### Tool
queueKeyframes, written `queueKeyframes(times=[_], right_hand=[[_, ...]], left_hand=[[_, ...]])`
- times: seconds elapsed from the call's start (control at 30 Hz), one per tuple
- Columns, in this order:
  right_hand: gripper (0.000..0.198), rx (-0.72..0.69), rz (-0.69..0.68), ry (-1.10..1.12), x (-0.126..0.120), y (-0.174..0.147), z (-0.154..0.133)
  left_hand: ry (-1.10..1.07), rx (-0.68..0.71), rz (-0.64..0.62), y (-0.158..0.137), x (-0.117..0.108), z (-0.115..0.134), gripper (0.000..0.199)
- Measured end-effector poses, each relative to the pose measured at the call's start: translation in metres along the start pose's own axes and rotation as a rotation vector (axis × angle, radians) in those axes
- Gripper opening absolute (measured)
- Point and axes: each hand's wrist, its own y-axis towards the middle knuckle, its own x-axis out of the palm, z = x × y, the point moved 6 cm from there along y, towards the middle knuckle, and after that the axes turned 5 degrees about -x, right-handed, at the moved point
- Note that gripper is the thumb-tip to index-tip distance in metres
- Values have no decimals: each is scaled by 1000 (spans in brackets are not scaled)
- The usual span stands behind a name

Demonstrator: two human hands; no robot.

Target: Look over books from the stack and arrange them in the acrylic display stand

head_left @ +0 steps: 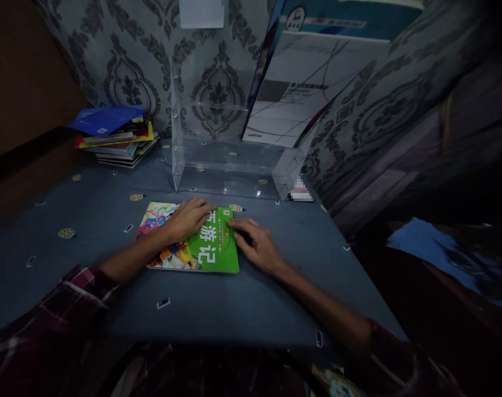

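Observation:
A closed children's picture book lies flat on the cloth-covered table, with a green panel, white Chinese characters and a colourful illustration on its cover. My left hand rests across the upper middle of the cover, palm down and fingers stretched out, hiding part of the picture. At the book's right edge is my right hand. Its index fingertip touches the green cover and its thumb reaches the edge just below, with a gap between the two. The other right-hand fingers are partly hidden.
Behind the book stands a clear acrylic rack, with tall books leaning at its right. A stack of books sits at the back left. Near the rack's right foot is a small blurred-out object. Blue cloth lies beyond the table's right edge.

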Motion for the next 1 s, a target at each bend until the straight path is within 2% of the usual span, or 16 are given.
queueKeyframes(times=[0.17,0.27,0.47,0.6,0.7,0.77,0.87,0.93,1.0], right_hand=[[25,-85,9,31,-3,-25,-36],[28,-147,15,62,-4,-37,-53],[33,-191,30,73,-4,-40,-60],[32,-205,23,59,-3,-40,-59],[30,-231,33,44,-2,-40,-60],[30,-242,39,36,-2,-41,-61],[31,-246,36,34,-5,-40,-62],[31,-247,12,25,-7,-38,-63],[25,-261,-29,-1,-7,-32,-65]], left_hand=[[-47,4,16,-1,1,-1,35],[-45,9,28,-1,2,-2,36],[16,0,27,0,0,2,33],[-61,49,38,-18,2,30,26],[-234,158,-7,-43,9,62,27],[-274,186,-36,-56,11,73,29],[-247,183,-33,-64,3,58,32],[-255,130,4,-62,-11,29,31],[-295,18,38,-58,-27,-10,31]])
